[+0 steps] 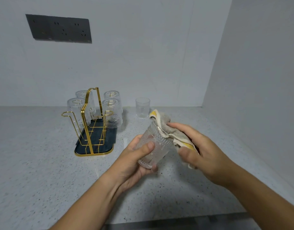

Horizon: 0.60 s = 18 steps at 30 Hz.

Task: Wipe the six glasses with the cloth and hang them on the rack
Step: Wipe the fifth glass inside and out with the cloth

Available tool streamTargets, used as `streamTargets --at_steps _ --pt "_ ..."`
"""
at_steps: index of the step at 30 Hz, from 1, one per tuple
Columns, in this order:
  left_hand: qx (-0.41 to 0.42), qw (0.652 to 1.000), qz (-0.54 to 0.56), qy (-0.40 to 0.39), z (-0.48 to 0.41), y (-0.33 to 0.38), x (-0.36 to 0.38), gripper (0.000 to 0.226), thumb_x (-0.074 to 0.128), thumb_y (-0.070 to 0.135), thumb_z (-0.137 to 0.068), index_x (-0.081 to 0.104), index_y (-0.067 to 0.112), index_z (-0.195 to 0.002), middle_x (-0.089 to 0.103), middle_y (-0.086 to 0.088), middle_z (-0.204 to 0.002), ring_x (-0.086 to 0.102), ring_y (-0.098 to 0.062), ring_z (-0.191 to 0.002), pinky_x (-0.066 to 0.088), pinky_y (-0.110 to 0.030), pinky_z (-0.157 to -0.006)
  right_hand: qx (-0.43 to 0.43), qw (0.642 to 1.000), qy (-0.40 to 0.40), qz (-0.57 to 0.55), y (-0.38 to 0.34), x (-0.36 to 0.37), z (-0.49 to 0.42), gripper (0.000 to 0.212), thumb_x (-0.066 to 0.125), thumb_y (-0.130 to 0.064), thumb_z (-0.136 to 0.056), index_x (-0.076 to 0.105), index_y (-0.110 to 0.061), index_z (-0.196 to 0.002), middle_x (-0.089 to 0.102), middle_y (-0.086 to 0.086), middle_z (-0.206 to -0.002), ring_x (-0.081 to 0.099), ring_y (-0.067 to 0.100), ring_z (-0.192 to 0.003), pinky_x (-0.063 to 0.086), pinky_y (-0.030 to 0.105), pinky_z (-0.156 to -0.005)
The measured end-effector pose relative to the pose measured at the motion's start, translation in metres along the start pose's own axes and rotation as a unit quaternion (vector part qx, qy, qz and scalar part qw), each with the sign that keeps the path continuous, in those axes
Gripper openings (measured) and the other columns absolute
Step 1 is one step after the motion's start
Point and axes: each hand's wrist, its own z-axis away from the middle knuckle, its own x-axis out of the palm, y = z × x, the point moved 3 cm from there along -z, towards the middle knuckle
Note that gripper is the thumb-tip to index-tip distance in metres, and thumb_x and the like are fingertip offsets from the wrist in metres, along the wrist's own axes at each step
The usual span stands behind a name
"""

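Glass in hand: ribbed clear drinking glass (155,146), held above the worktop, tilted, base towards the person, mouth turned up and away to the right
Left hand (134,161): fingers (150,145) wrapped round the glass wall, thumb across the near side, the others behind; grasping the glass
Right hand (197,146): fingers (176,126) curled round the bunched cloth, thumb beneath it; grasping the cloth and pressing it against the mouth of the glass
Cloth: grey-beige towelling cloth with a yellow edge (169,130), crumpled, lying over the rim of the held glass, one corner standing up above the rim
Rack: gold wire rack (91,120) with a tall loop handle, standing on a dark blue tray with a gold rim (108,143), left of the hands and apart from them
Hung glasses: four ribbed clear glasses, mouth down on the far pegs of the rack; near left (77,112), far left (84,97), far right (112,97), near right (114,113)
Sixth glass: plain clear tumbler (142,107), upright on the worktop near the back wall, between the rack and the cloth, touching neither
Worktop: pale grey speckled stone worktop (43,163), carrying the tray and the tumbler
Wall fitting: dark grey socket panel (60,29) on the pale wall, high above the rack
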Motion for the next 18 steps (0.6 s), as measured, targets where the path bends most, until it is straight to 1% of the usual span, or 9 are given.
streamTargets --at_steps 3,6,8,11,13,15,16,17,18 --pt "-0.017 1.000 -0.004 -0.026 0.000 0.002 -0.002 0.113 0.104 0.030 -0.050 0.049 0.012 -0.146 0.068 -0.018 -0.121 0.067 -0.034 -0.095 0.054 -0.030 -0.049 -0.006 0.998 -0.040 0.051 -0.004 -0.006 -0.001 0.079 0.049 -0.096 -0.068 0.041 -0.060 -0.138 0.055 -0.027 -0.132 0.057 0.001 -0.120 0.045 0.017 -0.094" --pt "-0.037 0.997 -0.019 -0.058 0.002 0.007 0.001 0.110 0.103 0.030 -0.053 0.048 0.013 -0.147 0.068 -0.019 -0.120 0.071 -0.033 -0.086 0.054 -0.029 -0.048 -0.008 0.990 -0.087 0.114 -0.012 -0.013 -0.006 0.076 0.043 -0.102 -0.063 0.041 -0.068 -0.130 0.047 -0.033 -0.138 0.044 0.001 -0.134 0.040 0.035 -0.112" --pt "-0.055 0.995 -0.029 -0.075 0.004 0.011 0.000 0.109 0.102 0.029 -0.055 0.047 0.011 -0.147 0.068 -0.020 -0.118 0.072 -0.032 -0.082 0.055 -0.030 -0.047 -0.016 0.978 -0.119 0.168 -0.020 -0.013 -0.011 0.078 0.039 -0.102 -0.064 0.050 -0.061 -0.130 0.048 -0.030 -0.140 0.038 0.006 -0.139 0.031 0.044 -0.119" --pt "-0.078 0.991 -0.052 -0.092 0.003 0.015 0.002 0.094 0.101 0.028 -0.058 0.053 0.005 -0.135 0.066 -0.021 -0.110 0.070 -0.031 -0.074 0.056 -0.030 -0.044 -0.057 0.956 -0.197 0.210 -0.031 0.001 -0.012 0.080 0.038 -0.094 -0.073 0.063 -0.043 -0.128 0.055 -0.030 -0.137 0.041 -0.006 -0.135 0.016 0.035 -0.122" --pt "-0.081 0.990 -0.085 -0.083 0.003 0.019 0.004 0.079 0.102 0.033 -0.056 0.057 0.008 -0.116 0.068 -0.016 -0.095 0.067 -0.026 -0.067 0.053 -0.027 -0.041 -0.039 0.953 -0.240 0.180 -0.038 0.009 -0.010 0.066 0.051 -0.084 -0.078 0.062 -0.045 -0.129 0.052 -0.038 -0.135 0.041 -0.012 -0.131 0.026 0.023 -0.116" --pt "-0.086 0.990 -0.101 -0.049 0.002 0.021 0.006 0.072 0.101 0.038 -0.055 0.063 0.010 -0.110 0.068 -0.010 -0.086 0.064 -0.020 -0.063 0.049 -0.022 -0.038 0.012 0.957 -0.267 0.116 -0.037 0.012 -0.009 0.039 0.073 -0.050 -0.086 0.056 -0.049 -0.121 0.057 -0.052 -0.104 0.054 -0.023 -0.104 0.041 0.003 -0.089" --pt "-0.087 0.990 -0.109 -0.025 0.001 0.021 0.005 0.071 0.098 0.040 -0.058 0.065 0.010 -0.112 0.068 -0.010 -0.086 0.064 -0.020 -0.063 0.047 -0.021 -0.038 0.037 0.955 -0.281 0.087 -0.036 0.014 -0.008 0.040 0.076 -0.036 -0.087 0.051 -0.049 -0.115 0.059 -0.050 -0.081 0.058 -0.024 -0.081 0.043 0.001 -0.071" --pt "-0.087 0.990 -0.115 -0.004 0.001 0.020 0.005 0.072 0.093 0.042 -0.062 0.064 0.007 -0.118 0.068 -0.012 -0.088 0.064 -0.021 -0.064 0.047 -0.021 -0.038 0.050 0.952 -0.292 0.078 -0.031 0.015 -0.007 0.042 0.077 -0.037 -0.084 0.050 -0.050 -0.114 0.059 -0.039 -0.066 0.056 -0.015 -0.063 0.042 0.005 -0.059" --pt "-0.087 0.989 -0.117 0.013 0.001 0.019 0.005 0.075 0.089 0.045 -0.066 0.062 0.004 -0.123 0.067 -0.013 -0.090 0.064 -0.021 -0.064 0.046 -0.022 -0.038 0.057 0.952 -0.287 0.087 -0.030 0.017 -0.006 0.046 0.078 -0.046 -0.081 0.049 -0.054 -0.116 0.059 -0.029 -0.064 0.053 -0.007 -0.056 0.042 0.010 -0.054"
